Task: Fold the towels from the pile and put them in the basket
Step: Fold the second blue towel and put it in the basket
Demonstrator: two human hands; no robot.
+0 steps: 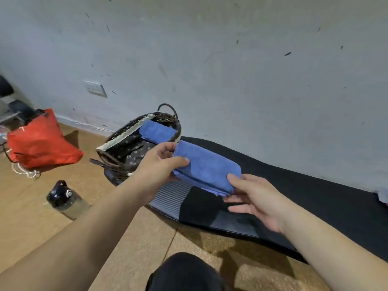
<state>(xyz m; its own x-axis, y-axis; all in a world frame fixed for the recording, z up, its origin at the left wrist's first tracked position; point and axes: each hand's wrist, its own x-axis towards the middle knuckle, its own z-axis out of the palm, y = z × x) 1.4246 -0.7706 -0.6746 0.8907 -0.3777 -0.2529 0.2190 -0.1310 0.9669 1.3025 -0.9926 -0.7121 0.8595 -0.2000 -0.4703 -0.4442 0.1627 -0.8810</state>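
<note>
Both hands grip one folded towel (206, 166); another lies in basket (117, 159).

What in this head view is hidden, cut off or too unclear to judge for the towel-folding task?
- Towel pile: only a pale scrap at the right edge; the frame cuts it off.
- Basket floor: partly hidden by the left hand and the towel inside, so the count is uncertain.
- Held towel: its underside and fold layers face away.
- Right hand: fingertips under the towel are hidden.
</note>
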